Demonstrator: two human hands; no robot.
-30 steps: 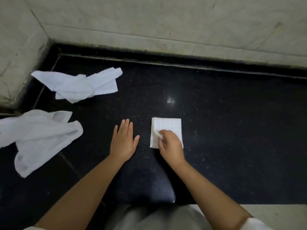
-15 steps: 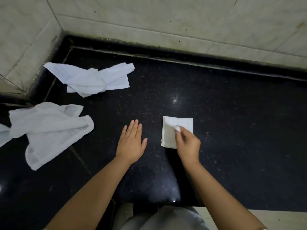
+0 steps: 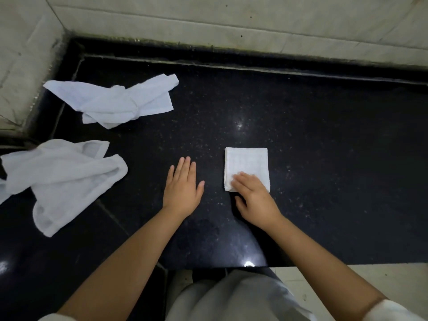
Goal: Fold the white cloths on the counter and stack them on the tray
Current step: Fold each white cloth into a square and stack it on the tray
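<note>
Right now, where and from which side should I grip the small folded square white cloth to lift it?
Pinch the small folded square white cloth at its near edge, coming from the near side. The right hand already lies there, and gripping all stacked layers together should keep it folded.

Three white cloths in all on the dark surface (image 3: 301, 135). One folded cloth (image 3: 246, 165), a small neat square, right of centre. Two unfolded cloths: one crumpled cloth (image 3: 111, 100) toward the back left corner, one rumpled cloth (image 3: 62, 179) at the left edge, partly cut off by the frame. Two bare hands: one left hand (image 3: 183, 191) flat on the stone, one right hand (image 3: 254, 198) with fingers on the near part of the folded square. Two forearms reaching in from below. One dark stone top, two pale tiled walls meeting at one corner at the back left.
</note>
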